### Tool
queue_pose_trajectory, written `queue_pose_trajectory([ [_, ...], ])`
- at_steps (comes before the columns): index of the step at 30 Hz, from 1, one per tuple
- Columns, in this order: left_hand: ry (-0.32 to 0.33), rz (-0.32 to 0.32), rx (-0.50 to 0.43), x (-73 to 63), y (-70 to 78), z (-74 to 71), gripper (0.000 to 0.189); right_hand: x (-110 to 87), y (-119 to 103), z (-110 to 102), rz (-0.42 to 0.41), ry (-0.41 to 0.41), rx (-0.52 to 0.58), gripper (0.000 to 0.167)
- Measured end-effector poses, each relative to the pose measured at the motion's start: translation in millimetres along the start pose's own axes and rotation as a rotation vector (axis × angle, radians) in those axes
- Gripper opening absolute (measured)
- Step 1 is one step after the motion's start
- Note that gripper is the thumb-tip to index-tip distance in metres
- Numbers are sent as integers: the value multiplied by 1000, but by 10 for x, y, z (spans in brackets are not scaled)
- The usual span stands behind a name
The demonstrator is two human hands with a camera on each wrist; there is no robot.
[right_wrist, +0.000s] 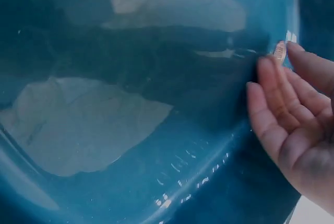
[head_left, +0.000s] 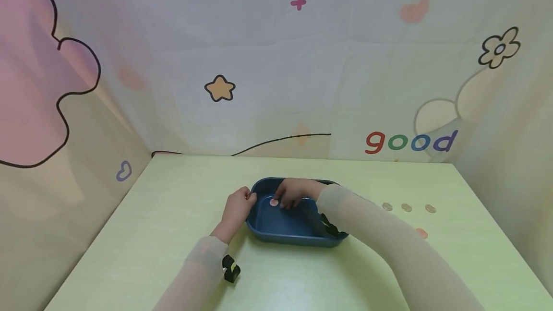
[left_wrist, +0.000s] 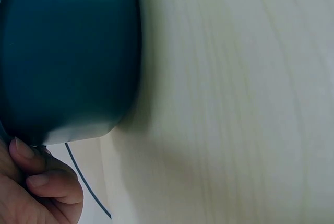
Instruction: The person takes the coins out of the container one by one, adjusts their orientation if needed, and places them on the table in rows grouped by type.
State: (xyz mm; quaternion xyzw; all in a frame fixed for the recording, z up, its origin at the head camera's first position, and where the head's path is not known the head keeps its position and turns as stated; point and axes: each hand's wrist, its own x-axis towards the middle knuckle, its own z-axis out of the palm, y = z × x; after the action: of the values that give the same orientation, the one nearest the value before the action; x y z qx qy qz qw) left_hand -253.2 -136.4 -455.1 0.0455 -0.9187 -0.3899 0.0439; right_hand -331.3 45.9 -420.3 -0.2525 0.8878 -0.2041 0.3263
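Note:
A dark blue rectangular basin (head_left: 281, 242) with rounded corners stands on the table. My left hand (head_left: 236, 205) grips its left rim, fingers curled; in the left wrist view the basin's outer wall (left_wrist: 68, 62) rises above that hand (left_wrist: 49, 187). My right hand (head_left: 294, 192) reaches inside the basin over its back left part. At its fingertips is a small copper-coloured coin (head_left: 274, 202). In the right wrist view the coin (right_wrist: 280, 51) sits edge-on between thumb and forefinger of the hand (right_wrist: 302, 114). Bright reflections cover the glossy basin floor (right_wrist: 209, 88).
To the right of the basin, several more coins lie on the pale table (head_left: 173, 234): a row of dull gold ones (head_left: 406, 207) and a copper-coloured one (head_left: 422, 233) partly behind the right sleeve. A printed cloth (head_left: 276, 61) hangs behind the table.

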Motion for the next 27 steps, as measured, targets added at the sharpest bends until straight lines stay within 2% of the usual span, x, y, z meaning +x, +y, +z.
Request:
queue_pose_trajectory([
  [6,-6,10,-5,10,-6,9,30,105,4,148,-98,101,-3,26],
  [11,-9,-4,-5,12,-15,5,29,170,9,213,-133,149,-42,17],
  [17,-7,-12,-3,20,-19,-13,30,198,-7,206,-147,154,-82,15],
  [22,-10,-7,6,17,-19,-10,29,208,13,197,-150,157,-59,13],
  [27,-10,-6,17,22,-27,-9,29,209,37,165,-179,120,-53,11],
])
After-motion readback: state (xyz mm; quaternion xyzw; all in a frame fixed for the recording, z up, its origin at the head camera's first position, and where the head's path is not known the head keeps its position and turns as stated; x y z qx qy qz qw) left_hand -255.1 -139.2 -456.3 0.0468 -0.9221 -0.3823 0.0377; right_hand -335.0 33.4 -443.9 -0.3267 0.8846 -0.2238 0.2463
